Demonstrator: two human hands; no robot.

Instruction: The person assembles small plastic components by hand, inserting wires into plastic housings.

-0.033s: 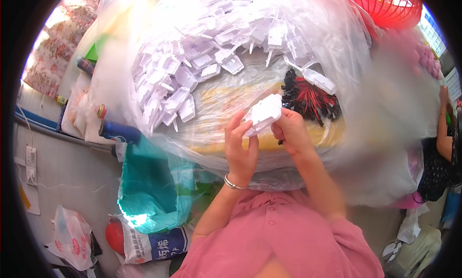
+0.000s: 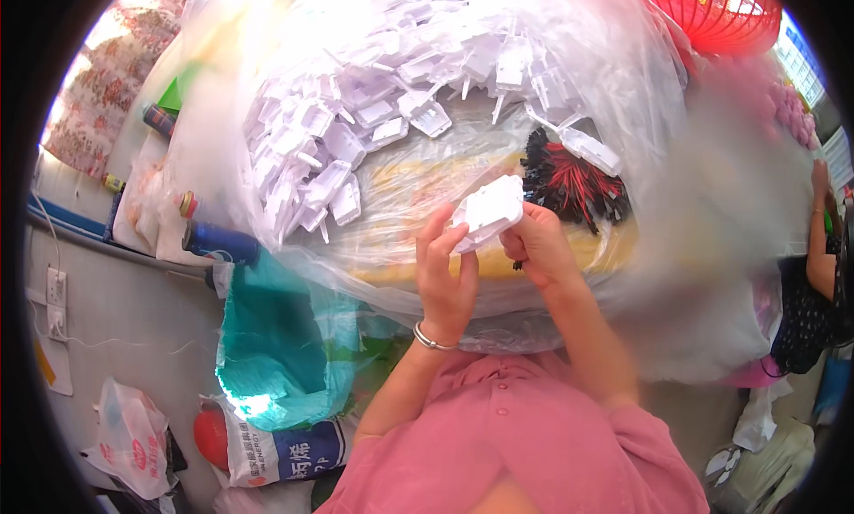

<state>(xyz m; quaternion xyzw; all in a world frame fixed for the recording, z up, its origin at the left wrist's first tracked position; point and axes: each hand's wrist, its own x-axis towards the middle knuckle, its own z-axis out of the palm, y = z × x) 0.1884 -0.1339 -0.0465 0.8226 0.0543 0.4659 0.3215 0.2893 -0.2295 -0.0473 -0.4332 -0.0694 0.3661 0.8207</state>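
Note:
Between my two hands is a white plastic housing [image 2: 489, 210], a shallow rectangular shell held tilted over the plastic-covered table. My left hand [image 2: 445, 269] grips its lower left side, with a metal bangle at the wrist. The fingers of my right hand [image 2: 543, 243] pinch its right edge. A small black tip [image 2: 518, 265] shows under those fingers; whether they hold it I cannot tell. Just beyond my right hand lies a bundle of red and black wires [image 2: 578, 180], with one white housing [image 2: 591, 151] resting against its far side. A large heap of similar white housings [image 2: 347, 114] curves across the far side.
Clear plastic sheeting [image 2: 400, 194] covers the work surface. A blue can [image 2: 221, 244] lies at the left edge above a teal sack [image 2: 285, 345]. At the far right stands a red fan guard [image 2: 712, 12]. Another person's arm [image 2: 820, 238] shows at the right rim.
The white housing has tilted very slightly between my fingers. My hands stay in almost the same place.

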